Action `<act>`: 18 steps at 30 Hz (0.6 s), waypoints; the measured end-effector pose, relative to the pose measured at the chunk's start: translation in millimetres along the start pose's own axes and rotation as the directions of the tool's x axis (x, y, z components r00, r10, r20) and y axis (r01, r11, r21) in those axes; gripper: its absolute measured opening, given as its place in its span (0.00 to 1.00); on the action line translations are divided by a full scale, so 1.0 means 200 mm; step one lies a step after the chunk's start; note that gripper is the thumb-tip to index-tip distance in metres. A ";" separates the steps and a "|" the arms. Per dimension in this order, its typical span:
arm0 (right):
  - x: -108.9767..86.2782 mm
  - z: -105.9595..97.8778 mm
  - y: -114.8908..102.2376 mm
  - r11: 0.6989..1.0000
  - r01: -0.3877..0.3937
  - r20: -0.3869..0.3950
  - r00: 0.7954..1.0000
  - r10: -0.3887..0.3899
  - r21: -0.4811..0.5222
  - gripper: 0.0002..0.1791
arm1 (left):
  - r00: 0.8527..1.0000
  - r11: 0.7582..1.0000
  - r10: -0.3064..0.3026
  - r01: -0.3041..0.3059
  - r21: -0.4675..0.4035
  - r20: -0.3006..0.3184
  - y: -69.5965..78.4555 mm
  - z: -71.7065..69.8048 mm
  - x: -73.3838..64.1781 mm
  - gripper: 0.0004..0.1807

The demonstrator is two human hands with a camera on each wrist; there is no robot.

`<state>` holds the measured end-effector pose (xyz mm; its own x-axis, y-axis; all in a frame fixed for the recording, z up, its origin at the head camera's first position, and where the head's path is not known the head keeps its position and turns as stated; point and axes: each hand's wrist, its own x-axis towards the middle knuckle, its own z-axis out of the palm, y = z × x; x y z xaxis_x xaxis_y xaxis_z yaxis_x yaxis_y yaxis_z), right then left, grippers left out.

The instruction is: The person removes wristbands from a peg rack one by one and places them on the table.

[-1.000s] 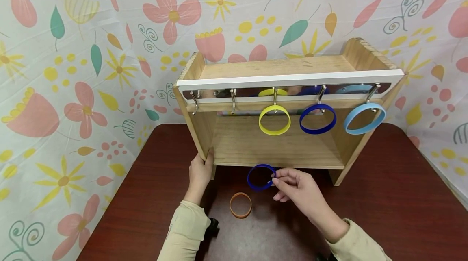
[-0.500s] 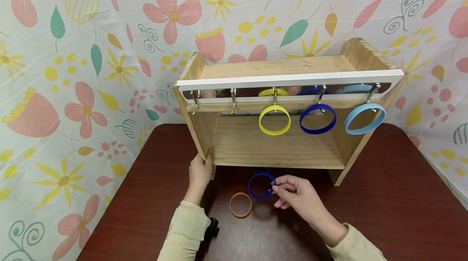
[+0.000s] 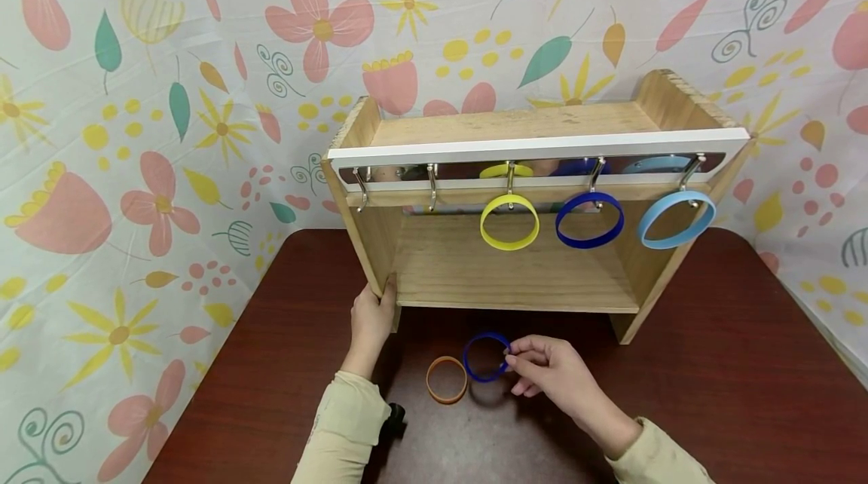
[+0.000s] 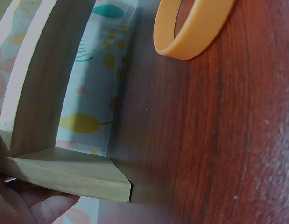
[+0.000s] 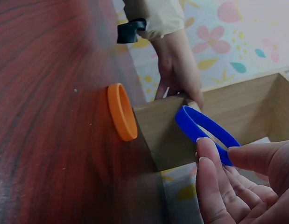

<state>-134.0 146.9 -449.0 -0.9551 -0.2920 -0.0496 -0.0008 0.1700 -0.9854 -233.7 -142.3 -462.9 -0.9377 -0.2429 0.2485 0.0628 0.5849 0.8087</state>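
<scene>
At the rack, the left hand grips it, probably for steadiness; the right hand pinches a blue ring.

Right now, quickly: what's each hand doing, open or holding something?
Left hand: gripping the light brown wooden shelf.
Right hand: pinching a blue ring-shaped band.
</scene>
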 end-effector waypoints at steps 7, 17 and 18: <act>0.00 0.01 0.07 1.000 -0.012 0.033 0.999 0.012 0.004 0.15 | 1.000 1.000 0.006 -0.006 0.011 -0.011 -0.01 0.00 0.00 0.18; 0.01 0.02 0.12 0.998 -0.057 0.057 0.997 0.057 0.008 0.14 | 1.000 1.000 0.007 -0.007 -0.005 -0.004 0.00 0.00 0.00 0.17; 0.01 0.02 0.13 0.998 -0.059 0.058 0.997 0.059 0.005 0.14 | 1.000 1.000 0.008 -0.008 -0.006 -0.005 0.00 0.00 0.00 0.17</act>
<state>-135.1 146.8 -475.0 -0.9348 -0.3354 -0.1169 0.0574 0.1821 -0.9816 -232.8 -142.3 -463.5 -0.9354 -0.2417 0.2579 0.0729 0.5820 0.8099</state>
